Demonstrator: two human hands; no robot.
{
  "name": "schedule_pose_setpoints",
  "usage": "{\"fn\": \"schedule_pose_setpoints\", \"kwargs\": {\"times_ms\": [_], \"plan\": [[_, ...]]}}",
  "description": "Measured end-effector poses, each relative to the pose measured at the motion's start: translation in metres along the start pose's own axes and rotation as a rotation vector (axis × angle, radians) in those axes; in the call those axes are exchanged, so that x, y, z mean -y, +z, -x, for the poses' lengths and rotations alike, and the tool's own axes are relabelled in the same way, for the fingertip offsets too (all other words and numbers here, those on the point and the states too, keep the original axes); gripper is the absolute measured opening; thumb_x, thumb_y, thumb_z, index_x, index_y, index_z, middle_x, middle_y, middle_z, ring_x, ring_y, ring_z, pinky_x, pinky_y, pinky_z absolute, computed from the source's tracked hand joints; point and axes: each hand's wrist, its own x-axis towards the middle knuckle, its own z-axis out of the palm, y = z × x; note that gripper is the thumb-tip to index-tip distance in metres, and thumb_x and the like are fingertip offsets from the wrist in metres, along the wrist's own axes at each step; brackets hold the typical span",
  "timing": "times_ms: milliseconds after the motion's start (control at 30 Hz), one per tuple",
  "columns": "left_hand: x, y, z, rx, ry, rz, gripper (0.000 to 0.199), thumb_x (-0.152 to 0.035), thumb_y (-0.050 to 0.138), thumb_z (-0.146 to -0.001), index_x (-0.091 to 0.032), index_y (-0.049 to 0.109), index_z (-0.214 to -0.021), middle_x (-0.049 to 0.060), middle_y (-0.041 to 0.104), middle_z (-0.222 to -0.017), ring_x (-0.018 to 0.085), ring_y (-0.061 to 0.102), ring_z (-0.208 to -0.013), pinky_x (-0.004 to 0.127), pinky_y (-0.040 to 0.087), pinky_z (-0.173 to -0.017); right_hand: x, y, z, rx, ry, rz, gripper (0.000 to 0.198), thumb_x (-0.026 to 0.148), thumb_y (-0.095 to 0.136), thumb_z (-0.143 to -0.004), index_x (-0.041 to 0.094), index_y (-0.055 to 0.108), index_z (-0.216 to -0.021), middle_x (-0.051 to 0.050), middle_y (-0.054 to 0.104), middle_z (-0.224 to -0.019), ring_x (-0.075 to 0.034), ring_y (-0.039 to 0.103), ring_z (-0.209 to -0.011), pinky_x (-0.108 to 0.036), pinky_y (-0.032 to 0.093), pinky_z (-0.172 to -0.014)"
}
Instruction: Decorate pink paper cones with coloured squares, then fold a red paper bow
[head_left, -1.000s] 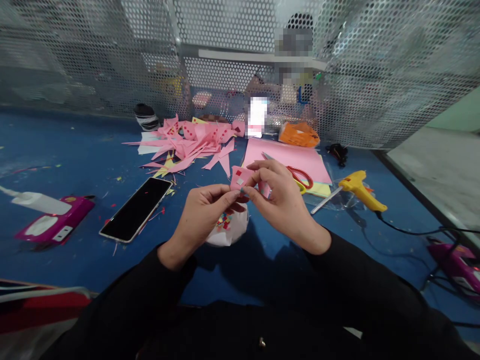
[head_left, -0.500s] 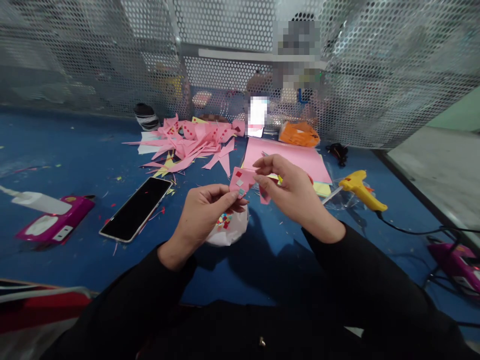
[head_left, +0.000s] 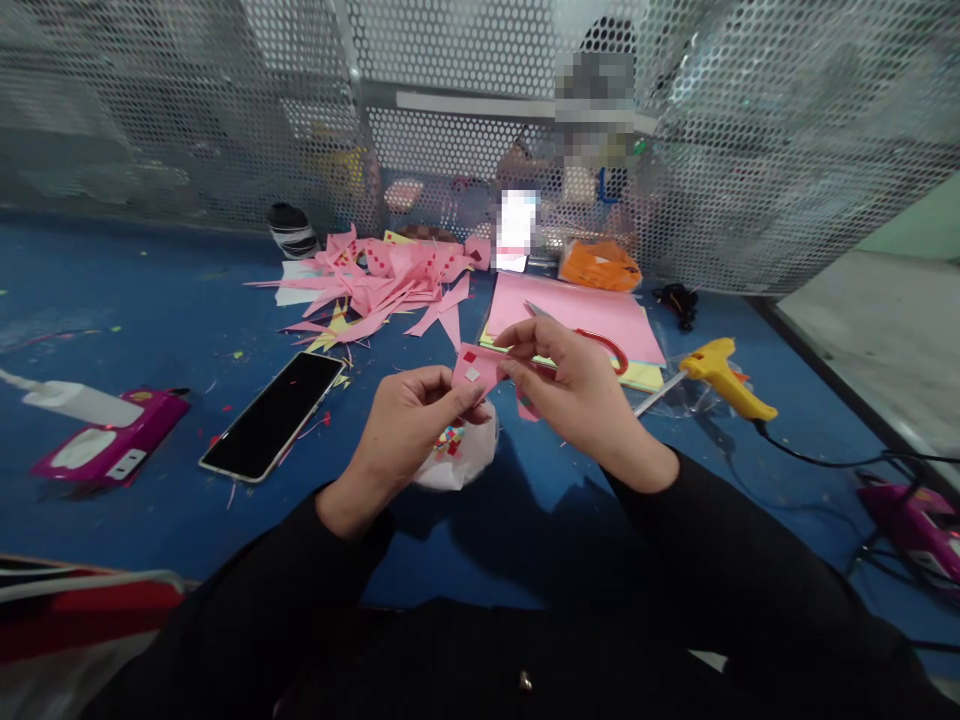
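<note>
Between my two hands is a piece of pink paper point(head_left: 486, 366) with small red and white squares stuck on it. My left hand point(head_left: 409, 425) is closed, pinching the paper's lower left part between thumb and fingers. The fingers of my right hand point(head_left: 574, 395) are closed on its right edge. Another pink bit shows below my right fingers. Just under the paper stands a small white-lined dish point(head_left: 461, 468) holding tiny coloured squares. Beyond my right hand lie scissors point(head_left: 611, 345) with red handles, on a stack of pink and yellow paper point(head_left: 577, 305).
Pink paper scraps point(head_left: 397, 280) are heaped at the back. A black-screened phone point(head_left: 274, 415) and a purple power strip point(head_left: 112, 440) lie left. At right are a yellow glue gun point(head_left: 724, 378) with its cord and an orange packet point(head_left: 600, 266). Perforated metal panels point(head_left: 435, 60) border the back.
The paper has shifted slightly left and down, and its lower square is now covered by my left thumb. My right hand has moved slightly left and down, uncovering more of the scissors.
</note>
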Motion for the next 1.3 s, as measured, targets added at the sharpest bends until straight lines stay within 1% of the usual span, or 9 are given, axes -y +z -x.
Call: {"fn": "schedule_pose_setpoints", "kwargs": {"times_ms": [233,333,400,533,633,767,867,1100,1300], "plan": [[0.001,0.000,-0.001,0.016,-0.010,0.022,0.028,-0.046,0.076,-0.078,-0.020,0.074,-0.069,0.005,0.076,-0.068,0.017,0.070,-0.061,0.028,0.057,-0.066,0.000,0.000,0.000,-0.023,-0.020,-0.008,0.010,0.020,0.061,-0.087,0.020,0.062,-0.097,-0.001,0.070,-0.086,-0.014,0.062,-0.075,-0.033,0.047,-0.072],[0.003,0.000,-0.001,0.011,-0.002,-0.009,0.026,-0.044,0.079,-0.075,-0.020,0.073,-0.067,0.005,0.076,-0.067,0.017,0.070,-0.062,0.028,0.057,-0.066,-0.001,0.000,0.001,-0.015,-0.008,-0.003,0.010,0.022,0.060,-0.088,0.020,0.063,-0.098,-0.001,0.070,-0.085,-0.014,0.062,-0.072,-0.035,0.049,-0.075],[0.003,0.000,-0.001,-0.009,0.001,-0.012,0.024,-0.041,0.079,-0.075,-0.020,0.073,-0.067,0.005,0.075,-0.067,0.017,0.069,-0.061,0.028,0.056,-0.066,-0.002,-0.001,0.000,-0.035,-0.012,-0.024,0.012,0.025,0.061,-0.090,0.020,0.064,-0.100,-0.002,0.072,-0.089,-0.016,0.065,-0.077,-0.037,0.050,-0.079],[0.002,-0.002,-0.003,-0.150,0.001,0.081,0.022,-0.039,0.078,-0.077,-0.020,0.072,-0.066,0.004,0.075,-0.066,0.015,0.069,-0.061,0.026,0.054,-0.063,-0.010,-0.004,-0.005,-0.228,-0.020,-0.112,0.021,0.034,0.063,-0.091,0.020,0.064,-0.107,-0.006,0.073,-0.104,-0.021,0.067,-0.101,-0.040,0.050,-0.087],[0.002,-0.005,-0.006,-0.242,0.016,0.157,0.024,-0.041,0.081,-0.074,-0.018,0.072,-0.070,0.003,0.075,-0.068,0.015,0.069,-0.062,0.024,0.052,-0.061,-0.019,-0.002,-0.010,-0.335,0.079,-0.246,0.027,0.040,0.066,-0.088,0.019,0.064,-0.105,-0.006,0.073,-0.101,-0.021,0.068,-0.097,-0.040,0.051,-0.088],[0.003,-0.009,-0.010,-0.281,0.029,0.177,0.027,-0.043,0.082,-0.073,-0.017,0.072,-0.072,0.003,0.076,-0.069,0.014,0.069,-0.061,0.024,0.052,-0.062,-0.022,0.007,-0.011,-0.194,0.289,-0.478,0.043,0.049,0.077,-0.076,0.018,0.063,-0.102,-0.003,0.072,-0.080,-0.021,0.070,-0.082,-0.038,0.053,-0.079],[0.003,-0.008,-0.010,-0.270,0.026,0.144,0.026,-0.042,0.080,-0.074,-0.017,0.071,-0.070,0.003,0.075,-0.067,0.014,0.069,-0.060,0.024,0.052,-0.061,-0.017,0.014,-0.009,-0.112,0.375,-0.611,0.049,0.045,0.084,-0.066,0.019,0.062,-0.101,0.000,0.073,-0.074,-0.022,0.073,-0.078,-0.037,0.054,-0.076],[0.003,-0.006,-0.008,-0.230,0.027,0.102,0.026,-0.041,0.080,-0.075,-0.018,0.071,-0.065,0.002,0.073,-0.063,0.014,0.068,-0.058,0.025,0.053,-0.062,-0.012,0.020,-0.007,-0.138,0.438,-0.719,0.048,0.034,0.086,-0.061,0.019,0.062,-0.100,0.002,0.073,-0.068,-0.020,0.074,-0.071,-0.038,0.055,-0.079],[0.005,-0.007,-0.007,-0.211,0.022,0.188,0.030,-0.047,0.080,-0.076,-0.018,0.072,-0.069,0.004,0.076,-0.069,0.016,0.071,-0.060,0.027,0.055,-0.063,-0.012,0.019,-0.008,-0.172,0.394,-0.697,0.044,0.035,0.085,-0.061,0.020,0.063,-0.096,0.002,0.074,-0.069,-0.018,0.072,-0.068,-0.036,0.056,-0.074]]}}
